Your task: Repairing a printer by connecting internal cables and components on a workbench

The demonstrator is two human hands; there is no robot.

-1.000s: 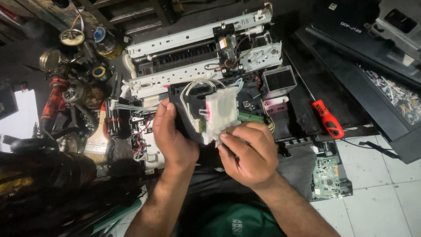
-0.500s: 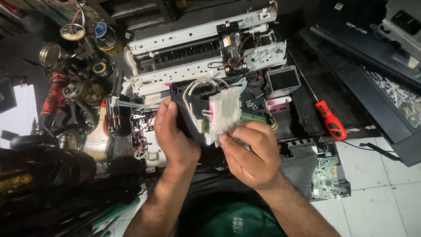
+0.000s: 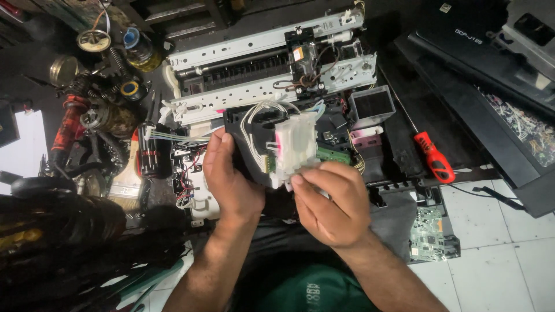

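While the left hand [image 3: 231, 173] clasps the black plastic carriage block [image 3: 248, 144], the right hand [image 3: 332, 199] pinches the white translucent plastic ink-tube unit [image 3: 295, 144] at its 6 o'clock end, long axis 12-to-6.

The scene is lit unevenly. The centre is well exposed: the white plastic part [image 3: 296, 147] is rendered bright, almost washed out, and both hands are evenly lit without hard shadows. Towards nine o'clock, the picture falls into deep shadow and detail is lost in black. The white floor tiles [image 3: 509, 248] at four o'clock are brightly lit, and a pale patch [image 3: 23, 150] at nine o'clock is blown out. Light glare is seen on the metal frame [image 3: 260, 43] at twelve o'clock. Focus is sharp in the middle; straight edges are bowed at the corners by wide-angle distortion. No motion blur is noticed.
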